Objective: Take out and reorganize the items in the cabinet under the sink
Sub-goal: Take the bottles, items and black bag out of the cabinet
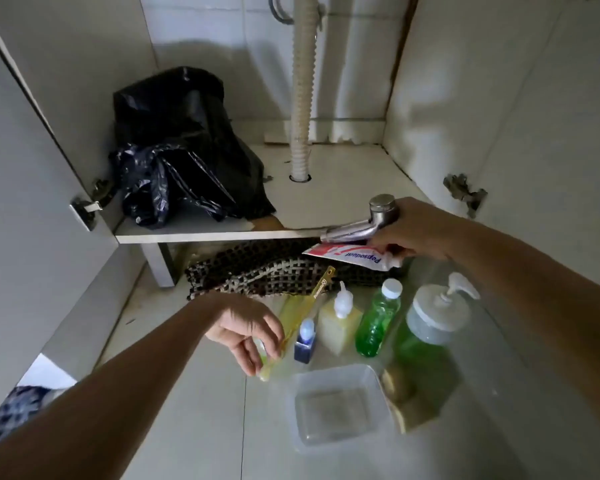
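My right hand point(414, 230) grips a metal spray head point(364, 223) and a red-and-white toothpaste tube point(350, 255) together, at the front edge of the cabinet floor point(326, 192). My left hand point(246, 327) is lower, over the tiled floor, fingers closed on a yellow toothbrush case point(302, 313) that leans toward the cabinet. Black plastic bags point(184, 150) are piled in the cabinet's left back corner. On the floor in front stand a small blue bottle point(305, 341), a yellow bottle point(338, 323), a green bottle point(378, 323) and a green pump bottle point(430, 327).
A white corrugated drain pipe point(303, 88) runs down through the cabinet floor. A woven checked cloth point(264, 271) lies under the cabinet's edge. A clear plastic container point(340, 407) and a gold packet point(406, 393) lie on the tiles. The open cabinet door point(32, 202) stands at left.
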A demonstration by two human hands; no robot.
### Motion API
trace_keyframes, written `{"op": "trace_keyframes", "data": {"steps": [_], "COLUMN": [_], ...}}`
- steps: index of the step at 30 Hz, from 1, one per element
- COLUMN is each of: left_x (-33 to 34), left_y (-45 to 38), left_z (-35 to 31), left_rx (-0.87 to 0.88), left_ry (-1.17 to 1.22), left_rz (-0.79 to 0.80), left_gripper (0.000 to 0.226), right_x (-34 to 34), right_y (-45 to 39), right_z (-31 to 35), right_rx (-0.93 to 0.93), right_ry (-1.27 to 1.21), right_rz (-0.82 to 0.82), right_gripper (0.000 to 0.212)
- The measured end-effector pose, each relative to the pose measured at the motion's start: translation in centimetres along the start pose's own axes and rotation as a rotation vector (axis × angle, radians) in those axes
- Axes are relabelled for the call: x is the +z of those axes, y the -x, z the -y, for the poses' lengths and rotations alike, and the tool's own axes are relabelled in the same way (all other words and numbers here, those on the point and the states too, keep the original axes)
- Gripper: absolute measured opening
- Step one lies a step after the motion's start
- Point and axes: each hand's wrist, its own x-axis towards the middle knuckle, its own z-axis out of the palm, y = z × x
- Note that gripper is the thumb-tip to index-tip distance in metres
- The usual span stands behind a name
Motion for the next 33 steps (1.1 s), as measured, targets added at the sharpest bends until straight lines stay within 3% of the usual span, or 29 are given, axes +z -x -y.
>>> {"op": "trace_keyframes", "data": {"steps": [6,9,14,17,23,25,28,31,33], "left_x": [2.6,3.4,5.1,5.8,8.8,10.6,13.1,15.0,15.9], "left_y": [-0.6,-0.5,-0.2,-0.2,-2.5,-4.3,-7.3,-9.7,-10.9], "left_z": [5.7,9.3,13.4,14.9,14.6,13.8,12.2,10.0,8.7], "left_rx": [-0.211,-0.335,-0.453,-0.482,-0.398,-0.35,-0.272,-0.232,-0.222], "left_ry": [-0.153,-0.144,-0.108,-0.076,0.013,0.047,0.136,0.167,0.173], "left_rz": [0.25,0.274,0.287,0.251,0.049,-0.024,-0.164,-0.248,-0.311], "left_gripper": [0.012,0.01,0.009,0.006,0.002,0.003,0.025,0.005,0.004], "right_x": [7.2,12.2,20.7,24.1,26.6,25.8,24.6,23.5,22.6], "right_y": [3.4,4.2,7.0,7.5,6.7,6.3,5.5,4.7,4.1], "right_z": [-3.9,-6.1,-7.8,-8.0,-10.6,-11.1,-12.1,-13.0,-13.6], "right_rx": [0.235,0.339,0.437,0.41,0.21,0.179,0.155,0.149,0.183], "right_ry": [-0.099,-0.251,-0.499,-0.518,0.048,0.142,0.271,0.348,0.356], "right_rz": [0.34,0.396,0.455,0.437,0.183,0.114,0.069,0.042,0.035], "right_gripper": [0.022,0.009,0.015,0.018,0.027,0.028,0.029,0.032,0.031]}}
